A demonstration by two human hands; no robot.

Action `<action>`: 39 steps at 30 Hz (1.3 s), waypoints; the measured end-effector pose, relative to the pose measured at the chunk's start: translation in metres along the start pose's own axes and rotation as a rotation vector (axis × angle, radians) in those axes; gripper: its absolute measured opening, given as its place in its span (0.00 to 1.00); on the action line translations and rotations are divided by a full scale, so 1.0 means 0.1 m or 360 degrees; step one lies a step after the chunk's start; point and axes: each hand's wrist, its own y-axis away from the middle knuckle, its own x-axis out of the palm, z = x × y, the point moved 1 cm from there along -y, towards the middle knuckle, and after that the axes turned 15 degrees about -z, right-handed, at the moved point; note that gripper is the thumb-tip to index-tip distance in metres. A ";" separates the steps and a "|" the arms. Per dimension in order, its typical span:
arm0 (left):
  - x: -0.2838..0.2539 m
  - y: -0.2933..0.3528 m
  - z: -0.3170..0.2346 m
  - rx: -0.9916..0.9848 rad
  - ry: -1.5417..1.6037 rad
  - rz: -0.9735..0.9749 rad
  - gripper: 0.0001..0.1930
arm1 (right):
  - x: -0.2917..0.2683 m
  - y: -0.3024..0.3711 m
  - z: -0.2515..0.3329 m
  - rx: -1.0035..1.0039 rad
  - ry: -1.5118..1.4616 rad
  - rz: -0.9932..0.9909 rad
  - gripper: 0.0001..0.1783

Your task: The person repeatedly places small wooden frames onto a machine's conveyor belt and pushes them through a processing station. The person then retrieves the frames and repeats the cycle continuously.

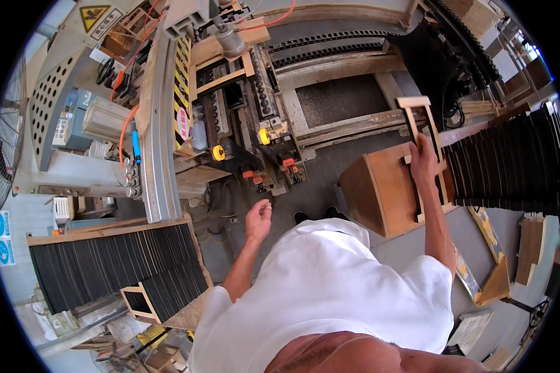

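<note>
My right hand is closed on the side of a narrow rectangular wooden frame, pale at its end and dark along its long sides. It is above a brown wooden box, on which another such frame lies, partly hidden by my forearm. My left hand hangs in front of me with its fingers curled in and nothing visible in them. Ahead of it stands a machine with yellow knobs. A similar frame sits on this machine under a metal cylinder.
Rows of stacked dark frames stand at the right and at the lower left, where one pale-ended frame leans. A long metal rail and hazard-striped strip border the machine. An orange hose hangs at left.
</note>
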 end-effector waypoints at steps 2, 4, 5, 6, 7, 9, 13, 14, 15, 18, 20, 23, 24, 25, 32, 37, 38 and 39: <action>0.00 -0.06 0.00 -0.0019 -0.0026 -0.0005 0.14 | 0.39 -0.30 0.10 -0.0164 -0.0075 0.0029 0.21; -0.01 -0.12 0.01 -0.0030 -0.0049 -0.0016 0.14 | 0.82 -0.66 0.25 -0.0300 -0.0110 0.0074 0.20; -0.03 -0.11 0.05 -0.0033 -0.0056 -0.0021 0.14 | 1.05 -0.87 0.31 -0.0377 -0.0071 0.0095 0.20; -0.04 -0.10 0.09 -0.0031 -0.0062 -0.0034 0.14 | 1.28 -1.09 0.41 -0.0475 -0.0089 0.0081 0.18; -0.06 -0.07 0.16 -0.0027 -0.0092 -0.0061 0.14 | 1.53 -1.30 0.51 -0.0569 -0.0110 0.0073 0.16; -0.05 -0.02 0.37 -0.0016 -0.0147 -0.0112 0.14 | 2.02 -1.75 0.72 -0.0519 0.0024 0.0237 0.12; 0.01 0.08 0.76 -0.0015 -0.0150 -0.0211 0.13 | 3.01 -2.52 1.14 -0.0644 0.0124 0.0332 0.12; 0.07 0.09 0.82 -0.0041 -0.0208 -0.0216 0.13 | 3.30 -2.72 1.16 -0.0654 0.0092 0.0314 0.13; 0.07 0.16 0.90 -0.0085 -0.0283 -0.0231 0.13 | 3.50 -2.86 1.31 -0.0704 0.0067 0.0352 0.13; 0.19 0.24 1.14 -0.0539 -0.0030 -0.0268 0.15 | 4.09 -3.22 1.76 -0.0775 0.0055 0.0387 0.12; 0.33 0.24 1.09 -0.0857 0.0169 -0.0317 0.17 | 4.43 -3.48 1.90 -0.0804 0.0040 0.0443 0.11; 0.54 0.28 1.02 -0.1002 0.0190 -0.0484 0.20 | 4.79 -3.78 2.13 -0.0778 -0.0054 0.0512 0.11; 0.59 0.30 0.98 -0.0942 0.0129 -0.0496 0.20 | 4.90 -3.86 2.19 -0.0847 -0.0035 0.0508 0.10; 0.63 0.31 0.96 -0.0881 0.0068 -0.0505 0.21 | 5.04 -3.95 2.23 -0.0848 -0.0036 0.0505 0.10; 0.72 0.27 0.64 -0.1095 0.0273 -0.0630 0.20 | 5.95 -4.24 2.43 -0.1044 -0.0192 0.0409 0.07; 0.76 0.23 0.55 -0.1292 0.0467 -0.0662 0.20 | 6.18 -4.11 2.83 -0.1171 -0.0258 0.0527 0.08; 0.76 0.20 0.48 -0.1215 0.0230 -0.0596 0.20 | 6.23 -4.10 2.87 -0.1166 -0.0253 0.0572 0.09; 0.79 -0.07 0.16 -0.1124 0.0013 -0.0496 0.20 | 6.23 -4.12 2.81 -0.1144 -0.0206 0.0565 0.09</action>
